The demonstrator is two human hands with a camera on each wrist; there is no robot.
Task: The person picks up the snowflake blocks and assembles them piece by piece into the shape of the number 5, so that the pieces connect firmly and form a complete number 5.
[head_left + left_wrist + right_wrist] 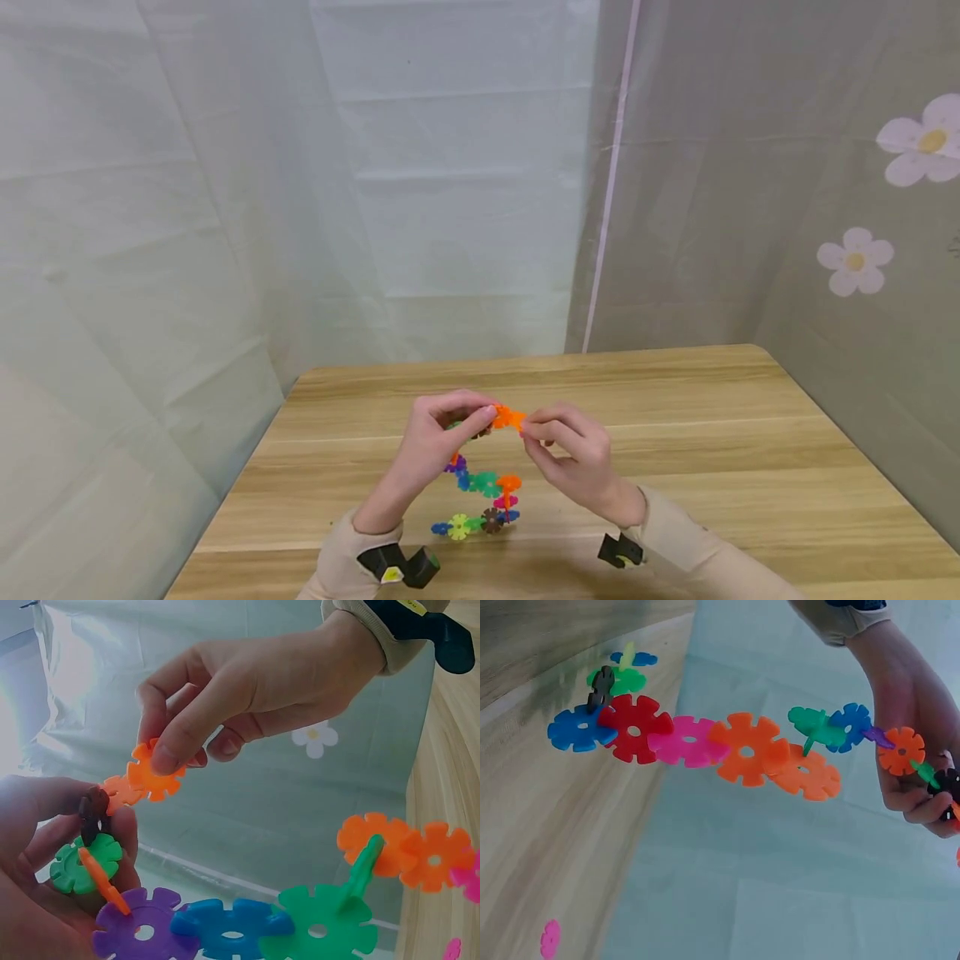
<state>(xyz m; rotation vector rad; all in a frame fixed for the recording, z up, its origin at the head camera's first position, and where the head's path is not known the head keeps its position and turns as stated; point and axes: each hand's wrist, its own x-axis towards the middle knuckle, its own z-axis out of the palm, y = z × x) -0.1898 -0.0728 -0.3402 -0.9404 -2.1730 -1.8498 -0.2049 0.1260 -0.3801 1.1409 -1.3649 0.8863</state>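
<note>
A chain of colourful plastic snowflake discs hangs from my left hand (431, 437), which pinches it near its upper end, at a dark brown disc (93, 814). Next to that brown disc comes an orange disc (120, 793). My right hand (573, 454) pinches another orange disc (155, 771) against it; the two overlap, and whether their slots are joined I cannot tell. Lower on the chain are a purple disc (142, 930), a blue disc (232, 928), a green disc (486, 483), a red disc (635, 729) and a yellow-green disc (459, 527).
A wooden table (712, 433) lies under both hands. On it, a loose pink disc (550, 939) shows in the right wrist view. Behind the table hangs a pale curtain (465, 208) with printed flowers at the right. Each wrist wears a black camera strap.
</note>
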